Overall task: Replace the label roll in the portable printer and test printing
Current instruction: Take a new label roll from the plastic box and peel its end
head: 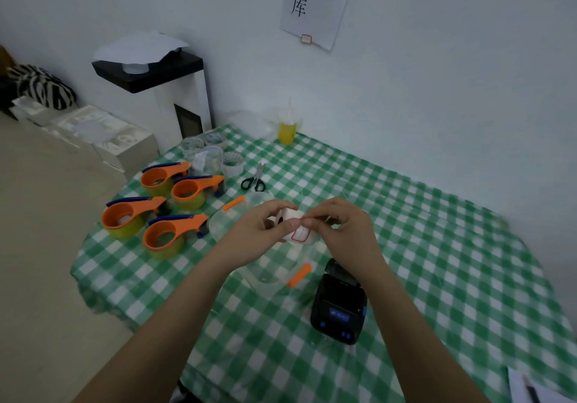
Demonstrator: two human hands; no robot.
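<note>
The table (437, 246) was covered with a green and white checked cloth, and many things stood around the work area. At the left side four orange tape dispensers (156, 209) lay close together, and behind them there were some tape rolls (215, 153). A pair of black scissors (253, 181) lay just beyond the hands, and a cup with yellow drink (287, 129) stood at the far edge near the wall. A clear plastic container (268, 268) with orange clips lay directly under the hands, with its clear lid (228, 218) beside it, so the space below the roll was not free. The black portable printer (338, 302) lay on the cloth near the right forearm, with its cover open toward the far side. Both arms reached forward and the hands met above the container. The left hand (249, 231) gripped the white label roll (295, 224) between thumb and fingers, holding it in the air. The right hand (337, 224) had thumb and forefinger pinched together at the edge of the roll, where a label with red border hung down; whether they clamped the loose end I cannot tell.
</note>
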